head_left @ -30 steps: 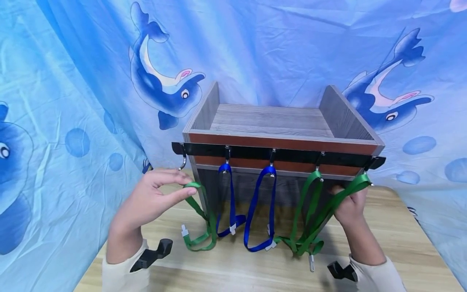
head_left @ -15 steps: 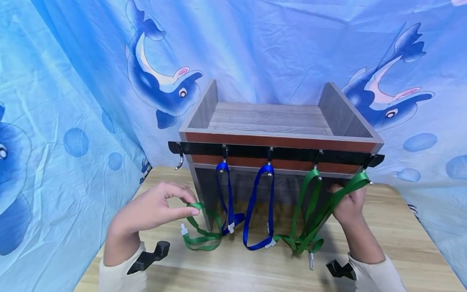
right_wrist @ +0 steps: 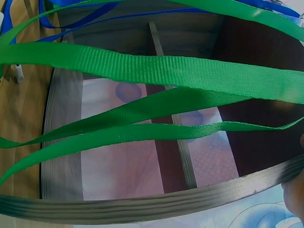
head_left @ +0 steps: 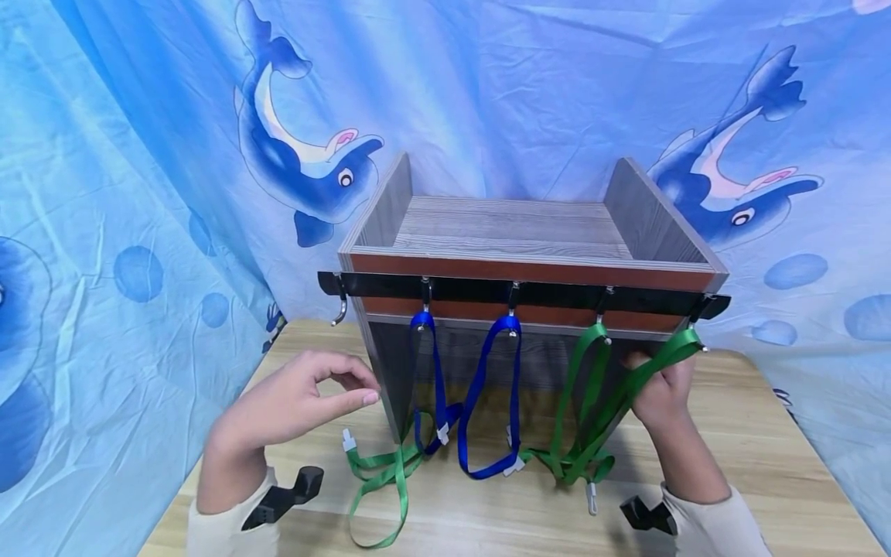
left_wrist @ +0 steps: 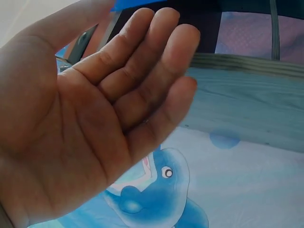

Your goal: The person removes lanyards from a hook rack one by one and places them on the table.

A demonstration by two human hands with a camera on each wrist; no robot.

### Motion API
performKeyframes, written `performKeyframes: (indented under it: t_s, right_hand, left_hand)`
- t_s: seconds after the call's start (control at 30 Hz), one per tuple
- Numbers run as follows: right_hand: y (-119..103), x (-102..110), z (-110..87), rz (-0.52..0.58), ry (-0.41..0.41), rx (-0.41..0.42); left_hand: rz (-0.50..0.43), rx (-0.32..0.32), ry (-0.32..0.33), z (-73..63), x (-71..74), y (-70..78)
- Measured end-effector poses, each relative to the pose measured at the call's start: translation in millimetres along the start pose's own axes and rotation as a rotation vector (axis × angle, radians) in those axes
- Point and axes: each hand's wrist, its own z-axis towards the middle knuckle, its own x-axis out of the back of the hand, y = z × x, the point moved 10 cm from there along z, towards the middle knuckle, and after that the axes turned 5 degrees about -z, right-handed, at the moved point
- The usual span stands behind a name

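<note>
My left hand [head_left: 306, 398], thumb and fingers bent slightly and apart, hovers beside the left panel of a grey wood-grain shelf [head_left: 515, 220] and holds nothing. The left wrist view shows its bare palm [left_wrist: 90, 114]. Below it a loose green lanyard [head_left: 401, 472] lies looped on the table. With my right hand [head_left: 664, 398] I grip the shelf's right side panel, partly behind a hanging green lanyard [head_left: 647, 375]. Only a little of that hand [right_wrist: 294, 202] shows in the right wrist view, at the panel edge. The leftmost hook [head_left: 339, 311] is bare.
A black hook rail [head_left: 473, 290] spans the shelf's front. From it hang two blue lanyards, one left [head_left: 439, 371] and one central [head_left: 517, 387], and another green lanyard [head_left: 571, 387]. The wooden table [head_left: 745, 433] meets a blue dolphin-print curtain [head_left: 557, 93] behind.
The left hand moved down from near the leftmost hook and let go of the green lanyard, which dropped onto the table. The right hand stayed at the shelf's side.
</note>
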Motion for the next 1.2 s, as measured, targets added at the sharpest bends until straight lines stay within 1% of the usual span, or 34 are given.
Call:
performKeyframes:
  t_s: [0.13, 0.2, 0.33, 0.5, 0.57, 0.7, 0.77, 0.87, 0.93, 1.07, 1.13, 1.2]
  right_hand:
    - [-2, 0, 0.1, -0.016, -0.001, 0.013]
    - [-2, 0, -0.4, -0.026, 0.001, 0.015]
    - [-3, 0, -0.6, -0.012, 0.003, 0.013]
    - [-2, 1, -0.2, -0.016, 0.003, -0.003]
    - [-2, 0, 0.1, -0.02, 0.001, -0.001]
    - [-3, 0, 0.4, -0.016, 0.003, 0.022]
    - [-4, 1, 0.5, -0.011, 0.007, 0.032]
    - [-3, 0, 0.8, 0.02, 0.006, 0.046]
    - [-3, -1, 1.0, 0.041, 0.006, 0.058]
    - [-3, -1, 1.8, 0.073, 0.004, 0.084]
    - [-3, -2, 2.4, 0.074, 0.002, 0.09]
    - [-4, -2, 2.8, 0.068, 0.001, 0.092]
  left_hand:
    - [-0.023, -0.033, 0.03, 0.5, -0.7, 4.6]
    - [-0.025, -0.038, 0.046, 1.4, -1.3, 6.8]
    - [-0.045, -0.042, 0.074, 2.4, -2.2, 11.7]
    - [-0.061, -0.087, 0.12, 3.0, -1.1, 21.0]
    - [-0.082, -0.1, 0.135, 3.9, -1.2, 23.7]
    - [-0.112, -0.098, 0.143, 6.6, -4.2, 26.0]
    - [-0.12, -0.085, 0.145, 8.0, -6.3, 26.1]
    - [-0.121, -0.086, 0.166, 9.5, -7.2, 28.2]
    - [-0.126, -0.119, 0.196, 10.3, -6.8, 31.8]
    - [-0.145, -0.232, 0.262, 11.6, -5.5, 43.8]
    - [-0.164, -0.276, 0.279, 12.5, -5.4, 48.8]
    - [-0.172, -0.302, 0.29, 13.3, -5.9, 51.7]
